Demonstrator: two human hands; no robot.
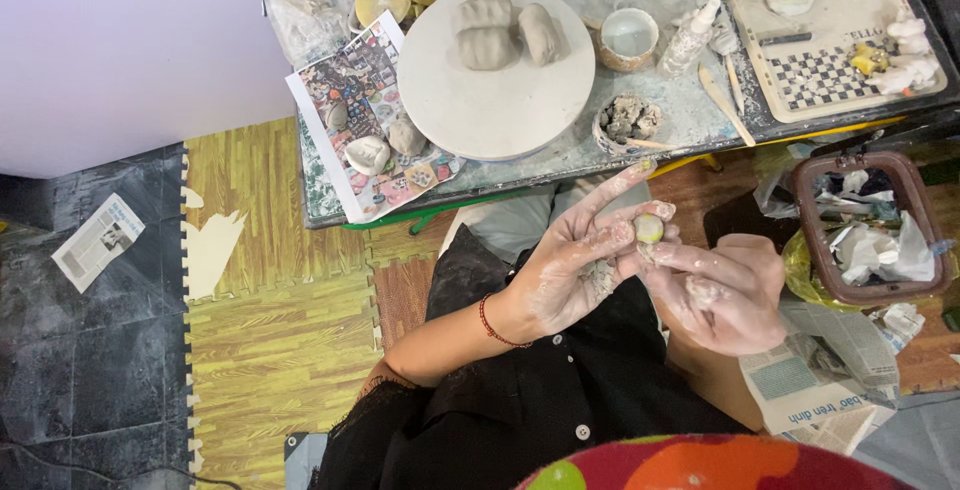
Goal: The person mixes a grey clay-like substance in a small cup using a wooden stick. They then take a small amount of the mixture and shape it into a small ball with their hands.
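Two clay-smeared hands met over the person's lap in the head view, just below the front edge of the low work table (560,165). The left hand (575,265) was partly open: its index finger stretched out toward the table, while thumb and other fingertips closed around a small clay ball (649,228). The right hand (725,295) was curled, and its fingertips pressed the ball from the other side.

So the ball sat between the fingertips of both hands, apart from the table and lower in the picture than the round turntable (495,115), which carried three grey clay lumps (505,32).

I judged that the ball could slip, because both hands were wet with clay and the hold was only at the fingertips; it would then fall on the black clothing or the floor mat (270,350). Too much pressure could also flatten it.

The ball looked nearly round, so I could not tell any long axis or pointing direction.
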